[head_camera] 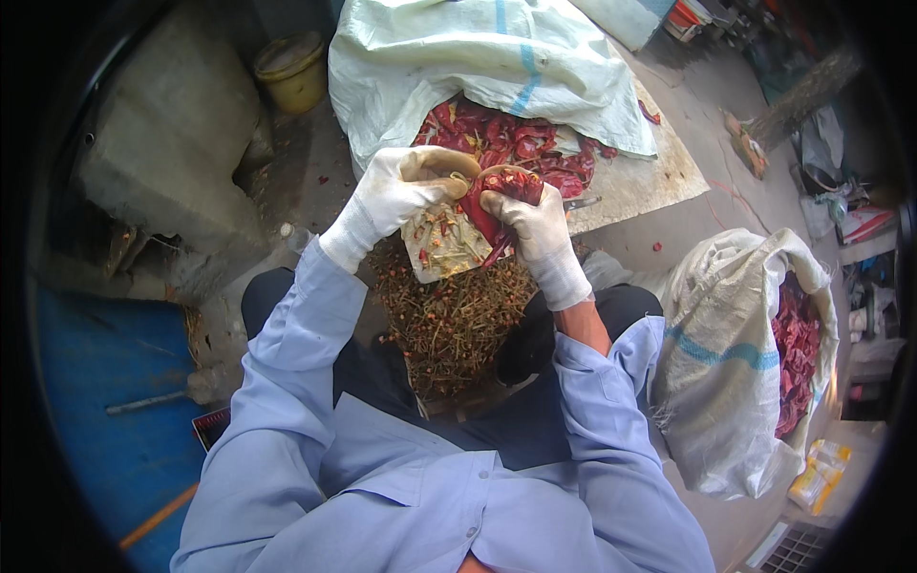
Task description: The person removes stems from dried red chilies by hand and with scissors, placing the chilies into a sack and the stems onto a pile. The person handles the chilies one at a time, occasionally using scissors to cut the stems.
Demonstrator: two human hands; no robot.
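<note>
Both my hands wear white work gloves with tan, stained fingertips. Red dried chili peppers (pixel 517 185) are gripped in my right hand (pixel 534 218), one long pod hanging down from the fist. Just left of them, my left hand (pixel 412 183) pinches a small pale stem between thumb and forefinger. Beneath the hands lies a pale board corner (pixel 430 261) scattered with stems and chili bits. Below it, between my legs, is a heap of dry stems (pixel 458 326). Beyond the hands, more red chilies (pixel 494 132) spill from a white woven sack (pixel 458 50).
To the right stands a woven sack (pixel 716 401) with a blue stripe, full of dried red chilies (pixel 795 351). A yellowish bucket (pixel 290 75) is at the back left, near a large grey slab (pixel 172 136). A log (pixel 806 89) lies at the upper right.
</note>
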